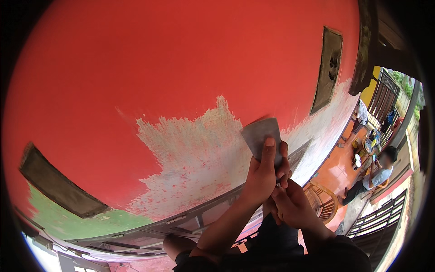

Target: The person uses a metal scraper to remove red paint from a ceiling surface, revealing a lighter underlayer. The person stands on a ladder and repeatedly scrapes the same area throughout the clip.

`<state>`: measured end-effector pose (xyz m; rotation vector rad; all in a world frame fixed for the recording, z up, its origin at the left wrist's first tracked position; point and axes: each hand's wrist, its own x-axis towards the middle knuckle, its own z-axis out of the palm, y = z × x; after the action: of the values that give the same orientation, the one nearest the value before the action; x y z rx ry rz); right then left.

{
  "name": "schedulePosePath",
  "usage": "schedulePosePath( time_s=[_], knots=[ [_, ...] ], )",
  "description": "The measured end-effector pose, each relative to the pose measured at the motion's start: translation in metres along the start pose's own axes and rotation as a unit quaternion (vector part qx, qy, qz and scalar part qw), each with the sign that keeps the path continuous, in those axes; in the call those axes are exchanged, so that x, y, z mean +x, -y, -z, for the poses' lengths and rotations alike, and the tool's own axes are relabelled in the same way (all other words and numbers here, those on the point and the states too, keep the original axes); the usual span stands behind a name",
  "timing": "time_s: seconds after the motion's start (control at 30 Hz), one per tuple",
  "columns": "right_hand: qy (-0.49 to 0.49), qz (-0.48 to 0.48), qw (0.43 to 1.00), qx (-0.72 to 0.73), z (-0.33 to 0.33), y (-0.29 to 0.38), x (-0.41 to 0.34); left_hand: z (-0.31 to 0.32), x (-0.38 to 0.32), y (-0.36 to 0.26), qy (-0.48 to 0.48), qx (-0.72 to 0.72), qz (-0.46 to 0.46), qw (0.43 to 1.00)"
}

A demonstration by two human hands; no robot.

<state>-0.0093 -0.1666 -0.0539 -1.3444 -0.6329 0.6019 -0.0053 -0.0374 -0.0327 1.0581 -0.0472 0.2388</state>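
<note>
My left hand (263, 175) grips a broad metal scraper (263, 131) around its blade, thumb flat on the near face and fingers behind. Lower down, my right hand (292, 204) is closed around the handle end, which is mostly hidden by fingers. The blade points up, its wide edge at the border between red paint (153, 61) and a bare, whitish patch (204, 149) of the wall. A dark red sliver shows at that edge; whether the blade touches the wall I cannot tell. Ragged paint edges and small red flecks mark the patch.
Dark rectangular vents (61, 183) (328, 71) are set in the wall. Below my arms run the brown window frames (204, 217). On the tiled floor (336, 170) at right are a wooden chair (321, 202), paint cans (357, 161), a seated person (377, 176) and a standing person (361, 114).
</note>
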Motion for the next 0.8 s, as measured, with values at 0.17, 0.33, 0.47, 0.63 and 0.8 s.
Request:
schedulePosePath(
  time_s=[0.17,0.33,0.47,0.63,0.8],
  knots=[
    [-0.017,0.049,0.999,0.006,0.000,0.000,0.005,-0.004,0.003,-0.014,0.018,0.017,-0.120,0.992],
    [0.002,0.011,0.998,-0.058,0.002,0.009,0.000,-0.008,-0.001,-0.017,-0.026,-0.001,0.059,0.998],
    [-0.002,0.050,0.999,-0.023,0.001,0.007,0.003,-0.006,0.000,-0.017,0.029,0.000,-0.059,0.998],
    [0.018,0.022,0.999,-0.017,-0.002,0.008,0.007,-0.009,0.000,-0.022,-0.037,-0.022,0.013,0.999],
    [0.017,0.058,0.998,-0.033,-0.005,0.014,0.006,-0.007,-0.001,-0.029,0.034,-0.007,-0.124,0.992]
  ],
)
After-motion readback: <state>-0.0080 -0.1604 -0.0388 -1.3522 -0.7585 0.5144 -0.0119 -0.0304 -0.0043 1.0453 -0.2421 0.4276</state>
